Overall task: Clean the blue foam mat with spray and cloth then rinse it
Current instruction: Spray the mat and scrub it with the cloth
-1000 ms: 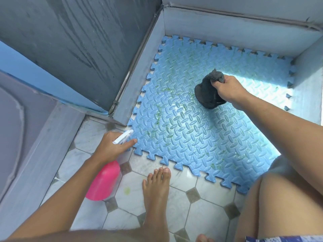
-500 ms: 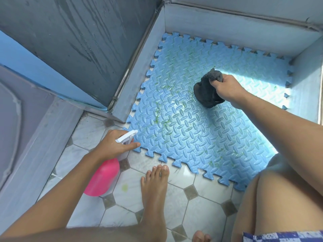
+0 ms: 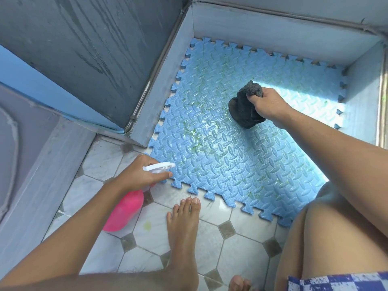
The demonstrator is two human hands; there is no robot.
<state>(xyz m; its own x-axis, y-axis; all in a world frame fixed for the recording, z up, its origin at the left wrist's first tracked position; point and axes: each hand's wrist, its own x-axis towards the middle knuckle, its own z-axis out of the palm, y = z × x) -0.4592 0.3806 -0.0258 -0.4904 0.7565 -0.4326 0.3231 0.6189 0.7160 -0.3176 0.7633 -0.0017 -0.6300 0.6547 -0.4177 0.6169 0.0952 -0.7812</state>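
The blue foam mat [image 3: 241, 156] with jigsaw edges lies on the floor in a walled corner, with green smears across its surface. My left hand [image 3: 142, 174] grips a pink spray bottle [image 3: 123, 211] by its white trigger head, which points over the mat's near left edge. My right hand [image 3: 267, 105] holds a bunched dark grey cloth [image 3: 244, 108] against the mat near its far middle.
Pale grey walls [image 3: 273, 36] close in the mat on its far and right sides, and a dark door panel [image 3: 88, 49] stands at left. White floor tiles [image 3: 241, 238] lie in front, with my bare foot [image 3: 184, 223] close to the mat's near edge.
My left hand with the spray bottle has moved up and right, bringing the nozzle over the mat's edge. My right hand and the cloth have barely shifted.
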